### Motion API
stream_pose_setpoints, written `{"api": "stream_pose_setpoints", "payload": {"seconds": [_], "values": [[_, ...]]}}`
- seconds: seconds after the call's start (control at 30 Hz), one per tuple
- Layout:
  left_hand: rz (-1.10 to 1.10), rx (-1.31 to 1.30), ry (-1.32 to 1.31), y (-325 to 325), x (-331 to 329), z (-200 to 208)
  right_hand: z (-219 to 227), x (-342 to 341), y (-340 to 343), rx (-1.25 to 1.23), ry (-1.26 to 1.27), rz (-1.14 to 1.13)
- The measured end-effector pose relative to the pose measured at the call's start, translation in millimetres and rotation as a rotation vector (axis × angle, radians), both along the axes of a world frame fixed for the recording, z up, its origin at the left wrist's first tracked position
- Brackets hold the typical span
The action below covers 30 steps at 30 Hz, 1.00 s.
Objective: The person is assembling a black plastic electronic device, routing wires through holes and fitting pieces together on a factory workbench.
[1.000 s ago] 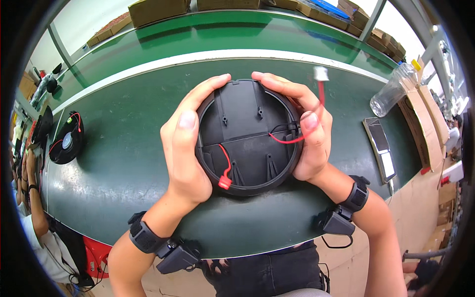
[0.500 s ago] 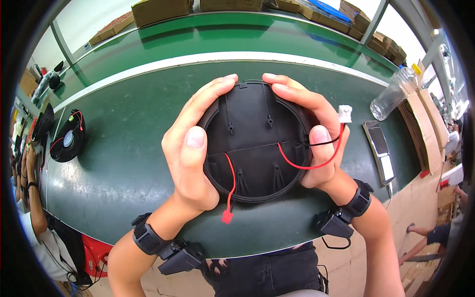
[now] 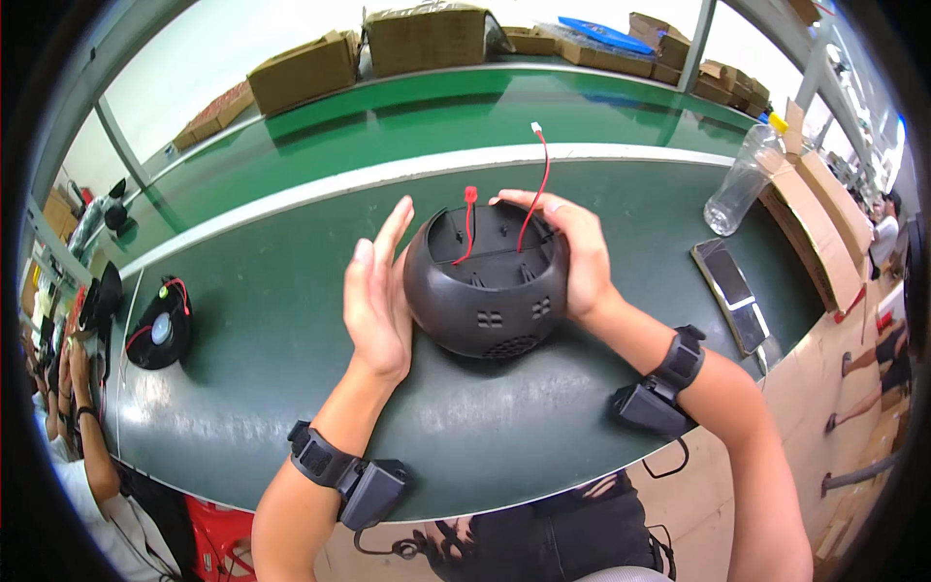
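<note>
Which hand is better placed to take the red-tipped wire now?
Probably the left. The left hand is open, flat beside the black shell, free. The right hand grips the shell's far side. The red-tipped wire stands between them.

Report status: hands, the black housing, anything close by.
Right hand grips black housing; left hand open, flat beside it. Two red wires stick up. Black fan far left.

A black round housing (image 3: 485,291) stands near the front edge of the green conveyor belt (image 3: 272,320), two red wires (image 3: 531,189) rising from it. The right hand (image 3: 572,254) grips its side; the left hand (image 3: 376,296) is open flat beside it
</note>
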State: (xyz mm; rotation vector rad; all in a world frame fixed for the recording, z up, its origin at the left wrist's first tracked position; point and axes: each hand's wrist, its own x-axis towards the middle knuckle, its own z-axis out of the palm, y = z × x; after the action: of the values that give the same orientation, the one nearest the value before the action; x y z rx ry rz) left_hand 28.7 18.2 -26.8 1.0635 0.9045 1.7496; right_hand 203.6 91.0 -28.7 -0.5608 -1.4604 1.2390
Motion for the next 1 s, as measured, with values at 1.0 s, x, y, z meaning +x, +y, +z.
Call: {"api": "stream_pose_setpoints", "payload": {"seconds": [1.0], "values": [[0.170,0.084,-0.125,25.8,-57.8,-51.8,6.7,-81.7,120.3,0.517,-0.099,-0.509]]}}
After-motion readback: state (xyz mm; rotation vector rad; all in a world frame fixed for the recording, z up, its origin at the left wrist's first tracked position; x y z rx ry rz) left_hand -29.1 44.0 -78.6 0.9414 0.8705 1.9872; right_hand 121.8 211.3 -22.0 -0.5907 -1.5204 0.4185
